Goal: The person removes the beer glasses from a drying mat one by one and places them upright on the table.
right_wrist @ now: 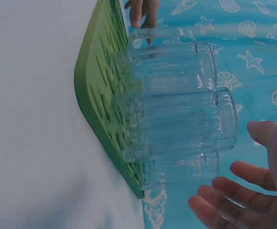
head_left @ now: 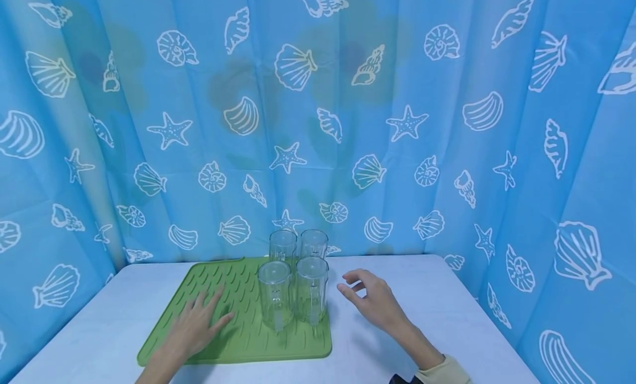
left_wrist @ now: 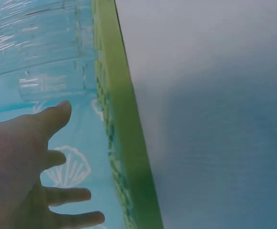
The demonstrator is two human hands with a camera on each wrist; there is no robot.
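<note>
Several clear glass mugs stand upright on the right part of a green ridged mat (head_left: 228, 345), grouped in two rows. In front are a left mug (head_left: 275, 304) and a right mug (head_left: 312, 290); behind them stand a back-left mug (head_left: 283, 241) and a back-right mug (head_left: 314, 240). My left hand (head_left: 195, 326) hovers over the mat's left half, fingers spread and holding nothing. To the right of the mugs is my right hand (head_left: 375, 301), beyond the mat's edge, its fingers loosely bent and empty. The right wrist view shows a gap between that hand and the mugs.
The mat lies on a white-covered table (head_left: 422, 279). Close behind and on both sides hangs a blue curtain (head_left: 318, 152) printed with white shells and starfish. A beige sleeve (head_left: 444, 371) and a black wrist band (head_left: 404, 379) show on the right arm.
</note>
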